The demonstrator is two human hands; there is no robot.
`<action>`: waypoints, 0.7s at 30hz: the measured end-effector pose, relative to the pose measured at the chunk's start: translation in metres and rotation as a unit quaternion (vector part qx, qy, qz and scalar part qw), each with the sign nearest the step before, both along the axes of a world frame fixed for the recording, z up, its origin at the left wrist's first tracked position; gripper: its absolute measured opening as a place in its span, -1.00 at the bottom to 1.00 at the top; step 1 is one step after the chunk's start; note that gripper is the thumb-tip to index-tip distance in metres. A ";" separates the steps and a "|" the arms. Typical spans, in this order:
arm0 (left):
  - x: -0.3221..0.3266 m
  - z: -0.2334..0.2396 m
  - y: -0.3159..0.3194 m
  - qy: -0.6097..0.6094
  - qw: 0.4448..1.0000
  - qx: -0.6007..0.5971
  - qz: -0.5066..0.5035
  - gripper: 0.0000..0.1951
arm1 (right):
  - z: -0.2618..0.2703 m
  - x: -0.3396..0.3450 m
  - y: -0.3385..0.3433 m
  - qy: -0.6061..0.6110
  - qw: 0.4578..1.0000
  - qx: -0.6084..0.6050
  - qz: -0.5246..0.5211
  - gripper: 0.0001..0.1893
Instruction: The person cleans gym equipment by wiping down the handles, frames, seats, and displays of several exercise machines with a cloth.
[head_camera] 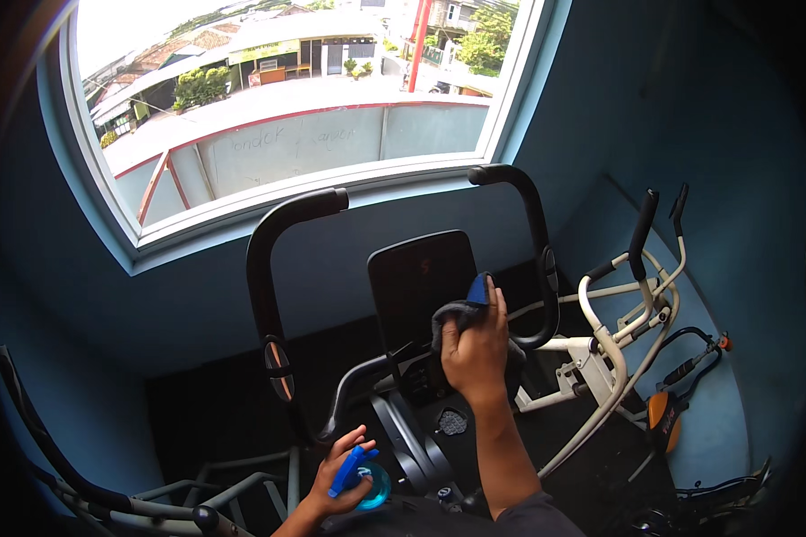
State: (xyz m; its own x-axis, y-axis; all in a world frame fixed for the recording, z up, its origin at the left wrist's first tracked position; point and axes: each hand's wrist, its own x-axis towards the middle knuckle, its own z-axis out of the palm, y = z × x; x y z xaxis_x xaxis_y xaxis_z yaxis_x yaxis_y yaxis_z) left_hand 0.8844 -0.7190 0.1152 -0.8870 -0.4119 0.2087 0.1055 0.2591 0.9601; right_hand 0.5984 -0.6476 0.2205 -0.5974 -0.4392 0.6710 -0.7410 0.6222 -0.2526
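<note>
My right hand grips a dark grey cloth with a blue patch. It presses the cloth at the right edge of the black console panel of an exercise bike. Low in the view, my left hand holds a spray bottle with a blue trigger head and blue-green liquid. Black curved handlebars rise on both sides of the console, a left handlebar and a right handlebar. Part of the console's lower right is hidden behind my right hand and the cloth.
A wide window looks onto a street beyond the blue wall. To the right stands a cream-framed exercise machine, with an orange and black device beside it. Grey metal frames stand low at left. A pedal shows below the console.
</note>
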 end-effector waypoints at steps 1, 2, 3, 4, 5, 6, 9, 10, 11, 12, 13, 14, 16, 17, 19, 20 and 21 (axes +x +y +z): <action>-0.001 -0.002 0.000 0.005 1.000 0.001 -0.001 -0.46 | 0.005 0.010 -0.007 0.005 1.000 0.001 -0.001 -0.59; -0.002 -0.003 0.001 0.010 1.000 0.004 0.000 -0.46 | 0.009 0.023 -0.010 -0.040 0.998 0.037 0.017 -0.52; -0.001 -0.003 0.000 0.013 1.000 0.004 0.005 -0.45 | 0.011 0.039 -0.016 -0.088 0.993 0.072 0.039 -0.44; -0.002 -0.002 -0.001 0.016 1.000 0.005 0.004 -0.45 | 0.012 0.056 -0.019 -0.115 0.988 0.066 0.084 -0.41; -0.004 0.003 -0.001 0.002 1.000 -0.004 -0.001 -0.44 | 0.013 0.071 -0.018 -0.139 0.981 0.060 0.124 -0.36; -0.005 0.005 -0.001 -0.015 1.000 -0.013 0.001 -0.44 | 0.012 0.081 -0.019 -0.165 0.971 0.067 0.159 -0.32; -0.004 -0.008 -0.004 0.001 1.000 0.009 -0.001 -0.43 | 0.014 0.080 -0.028 -0.122 0.962 0.106 0.222 -0.29; -0.004 -0.009 -0.003 0.003 1.000 0.007 0.000 -0.43 | 0.011 0.069 -0.033 -0.076 0.954 0.131 0.259 -0.24; -0.003 -0.010 -0.003 0.001 1.000 0.010 0.002 -0.43 | 0.017 0.057 -0.038 -0.075 0.954 0.130 0.259 -0.24; -0.004 -0.009 -0.003 -0.002 1.000 0.013 0.000 -0.43 | 0.026 0.043 -0.043 -0.061 0.945 0.165 0.277 -0.23; -0.003 -0.007 -0.003 -0.003 1.000 0.012 -0.001 -0.43 | 0.035 0.030 -0.049 -0.048 0.932 0.200 0.297 -0.23; -0.005 -0.004 -0.004 -0.001 1.000 0.004 -0.010 -0.45 | 0.042 0.015 -0.053 -0.060 0.930 0.182 0.313 -0.21; -0.005 -0.002 -0.002 -0.002 1.000 -0.005 -0.017 -0.46 | 0.042 -0.017 -0.067 0.009 0.945 0.181 0.272 -0.19; -0.006 -0.002 -0.002 -0.008 1.000 -0.002 -0.016 -0.46 | 0.042 -0.027 -0.068 0.078 0.954 0.179 0.229 -0.17; -0.005 -0.003 -0.001 -0.014 1.000 0.001 -0.009 -0.45 | 0.044 -0.031 -0.067 0.050 0.964 0.176 0.192 -0.14; -0.005 -0.003 -0.001 -0.013 1.000 0.001 -0.006 -0.46 | 0.044 -0.033 -0.065 0.022 0.973 0.173 0.152 -0.10; -0.005 -0.002 0.000 -0.010 1.000 0.001 -0.006 -0.46 | 0.041 -0.036 -0.058 0.024 0.973 0.173 0.151 -0.10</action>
